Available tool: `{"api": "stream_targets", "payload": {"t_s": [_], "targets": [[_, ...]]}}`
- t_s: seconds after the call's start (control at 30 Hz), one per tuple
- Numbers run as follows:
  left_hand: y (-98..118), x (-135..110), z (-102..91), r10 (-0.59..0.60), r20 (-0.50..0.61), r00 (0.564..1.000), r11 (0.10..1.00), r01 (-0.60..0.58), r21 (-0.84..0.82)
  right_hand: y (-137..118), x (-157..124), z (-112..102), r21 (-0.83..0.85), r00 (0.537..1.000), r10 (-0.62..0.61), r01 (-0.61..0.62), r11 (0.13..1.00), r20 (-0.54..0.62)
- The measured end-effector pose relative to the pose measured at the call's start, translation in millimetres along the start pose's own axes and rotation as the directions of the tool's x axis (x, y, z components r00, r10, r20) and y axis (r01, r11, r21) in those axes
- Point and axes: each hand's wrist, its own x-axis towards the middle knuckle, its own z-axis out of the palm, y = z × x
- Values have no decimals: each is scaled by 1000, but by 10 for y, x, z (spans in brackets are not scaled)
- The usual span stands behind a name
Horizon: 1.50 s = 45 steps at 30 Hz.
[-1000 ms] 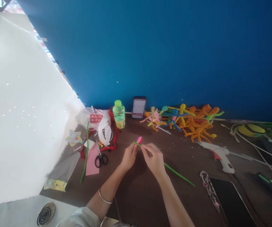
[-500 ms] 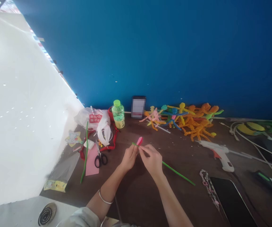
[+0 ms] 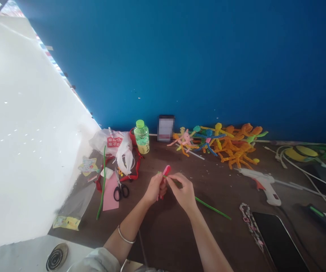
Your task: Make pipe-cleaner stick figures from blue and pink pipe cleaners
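Note:
My left hand (image 3: pixel 153 189) is closed around a pink pipe-cleaner piece (image 3: pixel 166 169). Its rounded top sticks up above the fingers, and thin pink ends show below them. With thumb and index finger, my right hand (image 3: pixel 182 192) pinches a green pipe cleaner (image 3: pixel 213 209) right against the pink piece. A short green bit crosses the pink one between both hands. From behind the right wrist the long green tail runs down to the right over the dark table. The fingers hide how the two pieces join.
Scissors (image 3: pixel 120 190) lie on pink paper (image 3: pixel 110 202) at left, beside another green pipe cleaner (image 3: pixel 102 192). Behind stand a bottle (image 3: pixel 142 138) and a propped phone (image 3: pixel 166 128). Pipe-cleaner figures (image 3: pixel 238 149), a glue gun (image 3: pixel 260 183) and a dark phone (image 3: pixel 279 238) are at right.
The left hand has turned slightly, so pink ends now show beneath it. Its fingers now hide more of the short green end. The green tail has shifted slightly left.

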Motion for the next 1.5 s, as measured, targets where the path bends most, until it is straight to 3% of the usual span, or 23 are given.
{"api": "stream_targets", "payload": {"t_s": [0.17,0.27,0.47,0.67,0.83,1.1,1.2,1.33,1.4,1.5], "targets": [[33,-13,-25,-141,103,985,974,156,-166,58,35,-65,193,978,177,-195,962,110],[43,-25,-51,-243,229,943,928,294,-227,91,45,-100,277,964,211,-250,928,161],[-2,-15,-135,-328,413,850,852,455,-259,52,74,-176,226,912,174,-270,936,372],[4,-5,-155,-391,419,819,845,500,-188,17,72,-215,183,900,172,-263,947,402],[24,-2,-81,-369,298,880,902,417,-115,54,58,-235,93,912,192,-241,966,362],[-42,12,-34,-161,81,984,977,148,154,103,68,-209,44,931,215,-238,970,295],[-62,5,-27,-17,-23,1000,919,24,394,132,63,-158,94,931,247,-280,955,270],[-61,-10,-10,274,-57,960,682,-152,715,179,51,-87,162,931,273,-316,935,242],[-54,-16,-5,306,-54,950,625,-158,764,192,42,-66,125,942,268,-296,947,201],[-35,-27,-2,267,-79,960,659,-122,742,195,25,-56,-3,963,230,-232,973,142]]}}
